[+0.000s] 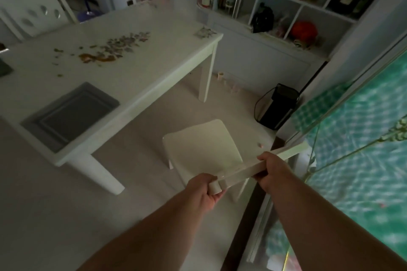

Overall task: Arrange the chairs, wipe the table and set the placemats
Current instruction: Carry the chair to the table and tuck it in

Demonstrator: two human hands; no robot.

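A white chair [204, 145] stands on the floor to the right of the white table [136, 86], its seat facing the table. Both hands grip the top rail of its back: my left hand [206, 189] at the rail's left end, my right hand [273, 171] near its middle. The tabletop carries a brown spill [97, 58] and scattered crumbs and scraps [125, 42]. A stack of grey placemats [70, 114] lies near the table's front edge. A second white chair [35, 11] stands at the far left side of the table.
A white shelf unit [286, 2] with bottles and jars fills the back right. A black appliance [277, 105] with a cord sits on the floor beside it. A glass door with green patterned fabric [356, 149] runs along the right. A dark object [4, 68] lies at the table's left edge.
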